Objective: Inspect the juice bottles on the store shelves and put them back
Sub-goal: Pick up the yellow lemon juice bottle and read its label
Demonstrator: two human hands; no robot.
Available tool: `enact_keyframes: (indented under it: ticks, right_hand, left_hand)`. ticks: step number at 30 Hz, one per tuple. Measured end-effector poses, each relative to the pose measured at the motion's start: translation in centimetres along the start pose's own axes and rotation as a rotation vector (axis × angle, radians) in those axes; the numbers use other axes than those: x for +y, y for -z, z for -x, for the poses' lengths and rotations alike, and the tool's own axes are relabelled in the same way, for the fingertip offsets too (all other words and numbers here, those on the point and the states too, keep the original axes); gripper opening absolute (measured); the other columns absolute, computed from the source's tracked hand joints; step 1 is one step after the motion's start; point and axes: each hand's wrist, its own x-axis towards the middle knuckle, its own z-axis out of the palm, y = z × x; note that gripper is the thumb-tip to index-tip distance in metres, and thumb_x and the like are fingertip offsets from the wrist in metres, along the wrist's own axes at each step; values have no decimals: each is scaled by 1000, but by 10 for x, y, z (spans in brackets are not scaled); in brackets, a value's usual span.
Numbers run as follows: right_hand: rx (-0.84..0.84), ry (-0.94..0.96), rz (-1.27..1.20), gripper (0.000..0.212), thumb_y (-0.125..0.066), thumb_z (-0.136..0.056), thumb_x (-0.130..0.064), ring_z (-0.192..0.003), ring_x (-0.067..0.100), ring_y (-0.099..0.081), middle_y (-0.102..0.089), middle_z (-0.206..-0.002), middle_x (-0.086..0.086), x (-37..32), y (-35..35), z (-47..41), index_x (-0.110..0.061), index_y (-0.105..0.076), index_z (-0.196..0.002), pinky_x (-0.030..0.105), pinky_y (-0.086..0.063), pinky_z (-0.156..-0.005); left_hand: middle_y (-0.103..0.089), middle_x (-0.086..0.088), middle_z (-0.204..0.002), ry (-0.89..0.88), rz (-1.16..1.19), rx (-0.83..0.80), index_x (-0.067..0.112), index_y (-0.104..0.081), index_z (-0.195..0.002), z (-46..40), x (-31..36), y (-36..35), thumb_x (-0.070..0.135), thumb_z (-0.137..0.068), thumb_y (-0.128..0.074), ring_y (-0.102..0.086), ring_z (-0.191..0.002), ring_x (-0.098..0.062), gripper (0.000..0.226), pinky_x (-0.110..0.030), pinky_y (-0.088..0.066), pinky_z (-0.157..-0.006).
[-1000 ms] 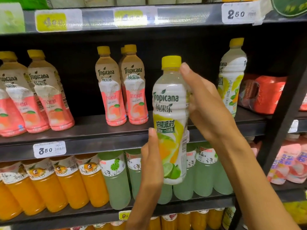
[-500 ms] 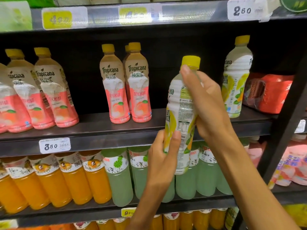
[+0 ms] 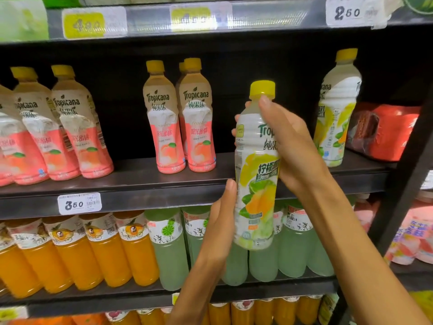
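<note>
A lemon-lime Tropicana bottle (image 3: pixel 256 174) with a yellow cap is held upright in front of the middle shelf (image 3: pixel 164 184). My right hand (image 3: pixel 290 146) wraps its upper half from the right, fingers over the shoulder below the cap. The lower left side of the bottle rests against my left hand (image 3: pixel 221 221), thumb pointing up. The label front faces me, partly hidden by the right hand. A second lemon-lime bottle (image 3: pixel 335 109) stands on the shelf to the right.
Pink peach Tropicana bottles (image 3: pixel 180 123) stand mid-shelf and more (image 3: pixel 68 127) at the left. Orange juice bottles (image 3: pixel 93 252) and pale green lime bottles (image 3: pixel 168 249) fill the shelf below. A red pack (image 3: pixel 393 130) lies at the far right beside a black upright post (image 3: pixel 407 179).
The bottle has been turned in my hands: its front label, then its side and back print, now the front again. It has also shifted right.
</note>
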Motion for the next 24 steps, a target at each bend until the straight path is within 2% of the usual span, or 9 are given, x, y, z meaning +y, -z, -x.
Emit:
enact_keyframes:
  ticks: [2,5,9,12,14,16,19,21,24]
  right_hand:
    - [40,53,36,42,-56,-90,-40,-79,22,-63,-64,-89,14,-2,-3,1,-2,-62,-108,34,-53,-68]
    - [104,125,66,37,-58,-90,-42,-78,20,-64,-66,-87,8,-4,-8,2,-9,-61,-108,37,-53,-69]
    - [141,303,114,40,-59,-86,-44,-102,32,-65,-67,-110,16,-8,-9,1,-13,-59,-111,55,-51,-91]
    - [130,438,171,29,-56,-88,-37,-105,36,-62,-64,-114,19,-11,-9,-5,-15,-58,-108,59,-47,-92]
    - [127,492,203,26,-56,-89,-33,-101,36,-64,-64,-113,18,-13,-11,-10,-15,-56,-108,55,-51,-89]
    - [126,522,251,32,-57,-89,-30,-93,28,-66,-63,-108,17,-11,-12,-17,-8,-54,-111,44,-54,-82]
    - [133,521,328,33,-58,-92,-20,-86,11,-63,-62,-102,13,-7,-12,-30,4,-52,-114,24,-50,-76]
    - [147,498,351,28,-57,-94,-16,-85,5,-62,-62,-100,9,-2,-9,-40,3,-52,-114,20,-48,-76]
    - [164,451,380,21,-57,-95,-17,-83,0,-61,-61,-96,-1,5,-4,-54,-4,-52,-111,19,-48,-77]
  left_hand:
    - [-69,29,-96,-114,-84,34,41,-67,-101,0,0,-2,60,-80,-59,-65,-93,9,29,-6,-48,-72]
    - [-67,26,-106,-261,-213,43,35,-52,-117,-3,-2,-4,41,-72,-69,-63,-98,5,48,-7,-47,-77]
    - [-66,12,-115,-344,-351,82,24,-52,-130,-20,2,3,37,-77,-71,-60,-107,0,57,-13,-47,-87]
    - [-52,5,-125,-416,-514,180,19,-49,-135,-36,7,6,29,-80,-73,-47,-113,8,61,-5,-37,-92]
    - [-52,2,-125,-441,-544,238,17,-49,-135,-46,10,7,25,-81,-72,-48,-113,4,59,-7,-38,-92]
    - [-56,4,-125,-448,-514,274,18,-50,-134,-54,11,8,22,-81,-73,-52,-114,-1,58,-14,-42,-94]
    - [-61,24,-114,-414,-444,305,33,-54,-123,-60,8,6,23,-80,-74,-56,-108,6,48,-12,-44,-90]
    - [-61,34,-102,-395,-433,332,41,-54,-114,-64,7,6,24,-80,-74,-58,-100,12,43,-7,-43,-85]
    - [-62,28,-98,-381,-435,343,30,-58,-114,-71,4,8,24,-80,-74,-60,-92,12,39,-6,-44,-78]
